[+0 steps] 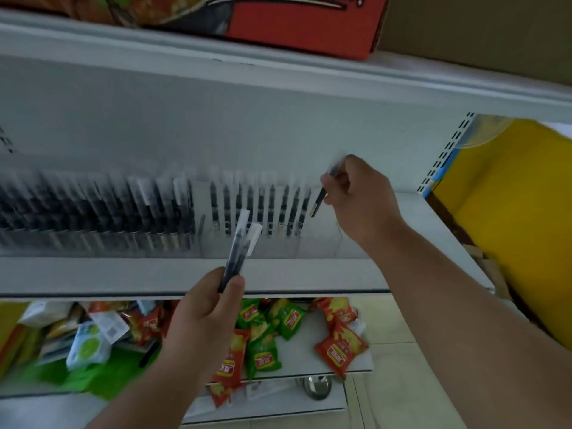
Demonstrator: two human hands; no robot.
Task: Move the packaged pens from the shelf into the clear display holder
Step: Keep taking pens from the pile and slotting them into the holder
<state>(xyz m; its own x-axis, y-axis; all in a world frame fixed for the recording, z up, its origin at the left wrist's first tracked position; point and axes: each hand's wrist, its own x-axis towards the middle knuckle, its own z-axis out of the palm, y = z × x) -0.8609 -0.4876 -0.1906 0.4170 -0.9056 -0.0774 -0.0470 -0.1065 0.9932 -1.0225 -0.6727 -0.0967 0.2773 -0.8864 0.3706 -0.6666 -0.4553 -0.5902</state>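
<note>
A clear display holder (pixel 322 243) stands on the white shelf (pixel 123 277), with several packaged black pens (pixel 260 209) upright in its slots. A denser row of packaged pens (pixel 102 209) fills the shelf to the left. My left hand (pixel 204 311) grips two packaged pens (pixel 240 243) in front of the shelf edge, tips pointing up. My right hand (pixel 359 196) pinches one packaged pen (pixel 322 196) just right of the last pens in the holder, tilted down toward it. The view is blurred.
Red and green snack bags (pixel 263 339) lie on the lower shelf, with mixed packets (pixel 86 335) to their left. A red carton (pixel 309 23) sits on the top shelf. A yellow surface (pixel 510 212) lies past the slotted upright at the right.
</note>
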